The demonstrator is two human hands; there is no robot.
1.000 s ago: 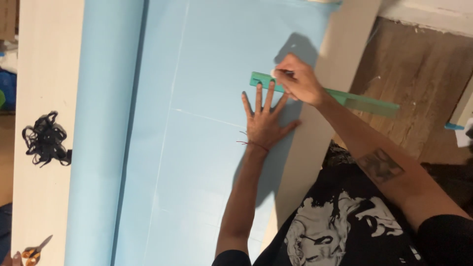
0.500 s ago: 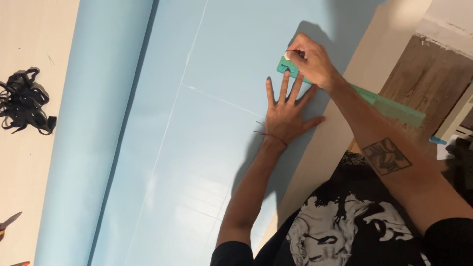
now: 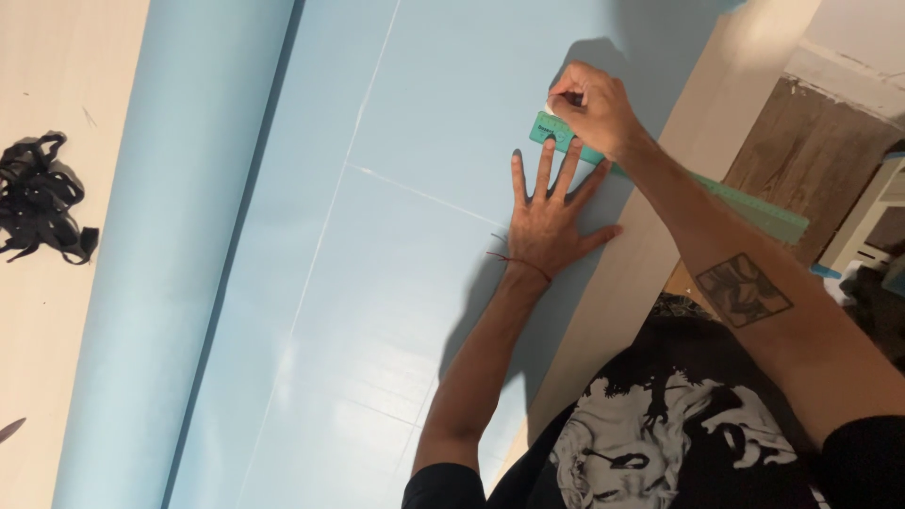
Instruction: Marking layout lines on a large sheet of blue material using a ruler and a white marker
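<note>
A wide sheet of light blue fabric (image 3: pixel 377 283) lies spread on a pale table, with thin white lines drawn across it. My left hand (image 3: pixel 551 212) presses flat on the fabric, fingers spread, fingertips on the end of a long green ruler (image 3: pixel 754 209) that runs off the table's right edge. My right hand (image 3: pixel 589 108) is closed on a small white marking piece (image 3: pixel 551 106) at the ruler's upper edge; most of the piece is hidden by the fingers.
The fabric's rolled or folded left edge (image 3: pixel 179 283) runs along the table. A tangle of black cord (image 3: pixel 38 198) lies on the bare tabletop (image 3: pixel 57 377) at the left. Wooden floor (image 3: pixel 811 151) and white furniture (image 3: pixel 877 217) show at the right.
The view has shifted so the black cord and fabric slid left. Both hands stay together at the ruler's end, with the right hand still at its upper edge.
</note>
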